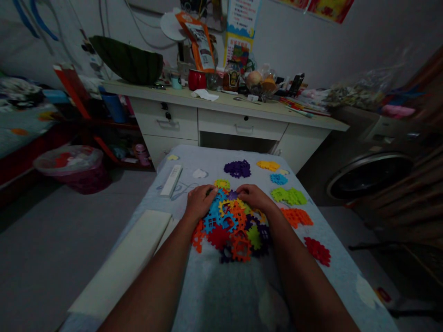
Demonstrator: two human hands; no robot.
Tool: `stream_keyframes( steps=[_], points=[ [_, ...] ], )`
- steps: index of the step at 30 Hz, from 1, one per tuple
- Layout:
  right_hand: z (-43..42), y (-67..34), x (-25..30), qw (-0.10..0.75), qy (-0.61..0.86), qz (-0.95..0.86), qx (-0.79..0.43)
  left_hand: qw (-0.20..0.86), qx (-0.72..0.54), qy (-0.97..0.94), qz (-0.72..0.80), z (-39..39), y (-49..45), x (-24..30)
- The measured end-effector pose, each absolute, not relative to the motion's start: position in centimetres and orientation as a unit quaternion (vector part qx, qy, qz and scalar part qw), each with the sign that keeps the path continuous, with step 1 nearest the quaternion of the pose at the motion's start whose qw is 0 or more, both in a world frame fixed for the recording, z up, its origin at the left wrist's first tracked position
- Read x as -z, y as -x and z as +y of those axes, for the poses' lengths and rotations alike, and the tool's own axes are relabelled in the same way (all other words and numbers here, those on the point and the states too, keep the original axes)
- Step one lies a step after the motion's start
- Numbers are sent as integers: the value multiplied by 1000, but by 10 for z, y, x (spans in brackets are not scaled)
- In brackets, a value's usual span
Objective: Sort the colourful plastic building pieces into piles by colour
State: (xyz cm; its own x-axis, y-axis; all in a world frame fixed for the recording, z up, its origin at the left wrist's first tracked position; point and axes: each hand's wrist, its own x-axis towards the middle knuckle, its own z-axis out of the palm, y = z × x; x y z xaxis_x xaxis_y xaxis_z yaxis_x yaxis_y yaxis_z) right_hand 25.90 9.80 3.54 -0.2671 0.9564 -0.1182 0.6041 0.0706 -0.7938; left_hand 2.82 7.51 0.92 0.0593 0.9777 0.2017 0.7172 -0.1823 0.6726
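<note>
A mixed heap of coloured plastic interlocking tiles (231, 228) lies in the middle of a cloth-covered table (214, 295). My left hand (199, 201) rests on the heap's far left edge, fingers curled down onto blue and orange pieces. On the far right edge sits my right hand (254, 197), its fingers bent over the pieces near a yellow tile (222, 184). What either hand grips, if anything, is hidden under the fingers. Sorted groups lie beyond and to the right: purple (237, 168), yellow (267, 165), blue (278, 179), green (289, 196), orange (296, 216), red (317, 251).
A white remote-like bar (170, 180) and a white flat board (124, 263) lie on the table's left side. Behind stands a cluttered desk (242, 122) with drawers. A washing machine (370, 175) is at the right, a pink bin (74, 167) at the left.
</note>
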Motion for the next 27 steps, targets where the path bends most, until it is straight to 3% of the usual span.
stream_keyframes(
  steps=[5,13,17,23,27],
  points=[
    [99,-263,-38,319,553,-602,-480,209,-330,-700,598,77,-27,-6],
    [111,-276,-33,446,518,-600,-415,218,-332,-698,596,78,-26,-5],
    [113,-280,-31,427,508,-633,-399,217,-334,-699,594,78,-26,-5],
    [106,-287,-44,283,467,-718,-432,216,-329,-695,601,77,-27,-6],
    [103,-292,-48,253,466,-739,-415,213,-338,-698,595,78,-27,-6]
  ],
)
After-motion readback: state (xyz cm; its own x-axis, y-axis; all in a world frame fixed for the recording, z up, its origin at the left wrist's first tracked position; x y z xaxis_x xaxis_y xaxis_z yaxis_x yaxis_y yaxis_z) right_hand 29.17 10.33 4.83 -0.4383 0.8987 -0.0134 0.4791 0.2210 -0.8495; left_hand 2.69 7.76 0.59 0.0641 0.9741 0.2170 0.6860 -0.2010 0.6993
